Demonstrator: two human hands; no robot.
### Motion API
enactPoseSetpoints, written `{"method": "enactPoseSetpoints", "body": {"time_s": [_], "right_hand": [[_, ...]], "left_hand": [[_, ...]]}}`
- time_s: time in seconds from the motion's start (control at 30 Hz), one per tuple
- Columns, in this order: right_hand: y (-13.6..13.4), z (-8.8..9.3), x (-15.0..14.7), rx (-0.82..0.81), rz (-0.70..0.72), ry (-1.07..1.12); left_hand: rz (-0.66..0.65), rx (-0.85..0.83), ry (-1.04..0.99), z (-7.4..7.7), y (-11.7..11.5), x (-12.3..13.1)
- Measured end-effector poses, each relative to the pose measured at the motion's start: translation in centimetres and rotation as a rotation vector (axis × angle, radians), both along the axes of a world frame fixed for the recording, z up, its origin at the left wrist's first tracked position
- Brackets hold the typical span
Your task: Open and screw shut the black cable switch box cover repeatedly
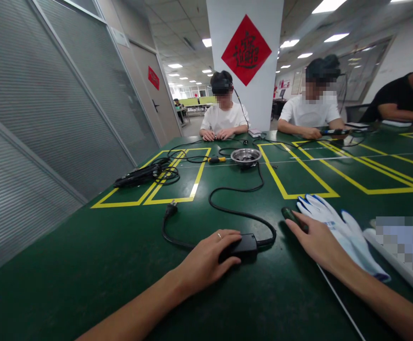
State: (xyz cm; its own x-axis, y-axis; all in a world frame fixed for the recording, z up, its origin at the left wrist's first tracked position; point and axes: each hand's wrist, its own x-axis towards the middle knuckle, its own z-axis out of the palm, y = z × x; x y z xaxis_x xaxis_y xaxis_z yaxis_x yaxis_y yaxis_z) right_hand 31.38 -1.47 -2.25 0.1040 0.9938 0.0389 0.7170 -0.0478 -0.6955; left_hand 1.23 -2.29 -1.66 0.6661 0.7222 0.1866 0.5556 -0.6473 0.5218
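My left hand (213,251) grips a black power adapter (248,245) lying on the green table, fingers over its far side and thumb along the near side. A two-pin plug (171,208) rests to its left on a short cord, and a longer black cord (236,208) curves away from the adapter's right end. My right hand (314,234) is closed over a dark green tool handle (291,217). A thin pale line emerges below that wrist; whether it is the tool's shaft or a table seam I cannot tell. White work gloves (348,237) lie beside this hand.
Ahead stands a metal bowl (246,156) with small dark pieces in it. A yellow-and-black connector (216,160) and a cable bundle (145,173) lie to the left. Yellow tape (312,195) marks the table. A pale tray-like object (398,265) sits far right. Several people sit across.
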Motion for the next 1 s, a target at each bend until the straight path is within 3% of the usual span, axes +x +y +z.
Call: {"method": "enactPoseSetpoints", "body": {"time_s": [0.1,0.3,0.4,0.6,0.83,1.0], "right_hand": [[-0.2,0.0,0.0,-0.015,0.020,-0.028],[0.0,-0.4,0.2,-0.038,0.045,-0.051],[0.0,-0.6,0.2,-0.045,0.052,-0.056],[-0.2,-0.7,0.4,-0.047,0.059,-0.076],[0.1,-1.3,0.6,-0.031,0.078,-0.122],[0.0,-1.5,0.2,0.010,0.090,-0.310]], "left_hand": [[0.034,0.044,-0.006,0.7,0.3,-0.7],[0.333,0.218,0.076,2.5,3.3,-4.6],[0.429,0.171,0.204,2.3,5.3,-7.2],[0.424,0.057,0.262,0.6,7.8,-10.8],[0.405,0.052,0.170,-0.2,8.0,-10.6],[0.365,0.070,0.179,0.1,7.8,-10.4]]}}
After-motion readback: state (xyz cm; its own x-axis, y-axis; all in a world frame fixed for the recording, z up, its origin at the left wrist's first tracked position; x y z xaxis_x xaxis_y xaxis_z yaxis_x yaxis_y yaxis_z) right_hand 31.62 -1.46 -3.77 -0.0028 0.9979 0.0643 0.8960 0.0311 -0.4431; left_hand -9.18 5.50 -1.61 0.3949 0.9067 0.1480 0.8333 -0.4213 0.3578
